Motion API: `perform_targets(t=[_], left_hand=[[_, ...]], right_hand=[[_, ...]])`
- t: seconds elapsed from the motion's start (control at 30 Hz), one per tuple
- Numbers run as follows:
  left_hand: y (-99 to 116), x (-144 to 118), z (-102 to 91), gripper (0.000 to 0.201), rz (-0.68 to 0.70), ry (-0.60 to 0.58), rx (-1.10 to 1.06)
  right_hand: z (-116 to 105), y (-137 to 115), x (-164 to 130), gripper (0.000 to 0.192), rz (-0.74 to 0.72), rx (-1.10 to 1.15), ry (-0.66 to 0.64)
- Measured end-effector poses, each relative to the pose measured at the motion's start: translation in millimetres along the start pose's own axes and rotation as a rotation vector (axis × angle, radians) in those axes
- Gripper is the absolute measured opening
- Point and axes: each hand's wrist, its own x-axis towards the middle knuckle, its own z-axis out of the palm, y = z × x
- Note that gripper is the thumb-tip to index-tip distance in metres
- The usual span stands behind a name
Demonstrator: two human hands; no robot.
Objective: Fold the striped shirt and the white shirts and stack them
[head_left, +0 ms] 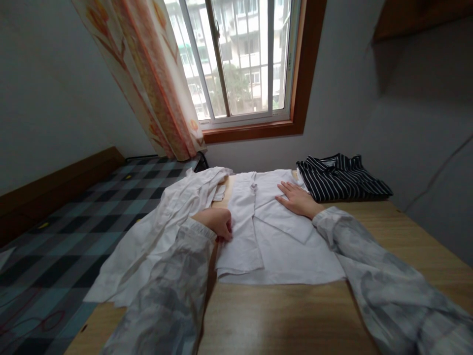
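**Two hands on a white shirt laid across a wooden table**

Head view: a white shirt (273,241) lies spread on a light wooden table (281,320), its body folded partly into a flat rectangle whose lower edge runs straight across the table. The left hand (218,222) sits at the shirt's left edge, curled into a loose fist, its fingers (226,231) closed narrow and pinching a fold of the white cloth. The right hand (297,199) lies flat on the upper part of the shirt, palm down, its fingers (286,190) stretched out and spread, pressing the fabric and gripping nothing. Both arms wear loose grey mottled sleeves (388,281) that reach in from the bottom of the frame.

The rest of the shirt, a sleeve and side panel (155,236), trails off the table's left edge and drapes onto a bed with a blue, black and grey checked cover (74,231), which stands just beside the table. A dark wooden bed frame (55,180) runs along the left wall.

At the far end of the table, just beyond the right hand, lies a folded black garment with thin white stripes (342,180), touching the shirt's upper right corner. Behind it a wood-framed window (251,64) shows apartment blocks and a tree, with an orange flowered curtain (148,74) hanging at its left side
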Motion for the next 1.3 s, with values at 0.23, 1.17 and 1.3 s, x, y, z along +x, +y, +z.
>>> perform_targets(t=[0.23,1.17,1.3], left_hand=[[1,-10,-3.6,0.011,-0.078,0.058,0.070],[62,-15,19.0,0.024,0.284,0.152,0.205],[57,-4,19.9,0.044,0.454,0.216,0.049]], right_hand=[[-5,-3,-1,0.080,0.009,-0.001,-0.011],[-4,-3,-1,0.078,0.005,0.007,-0.008],[-2,-3,0,0.078,0.006,0.005,-0.019]])
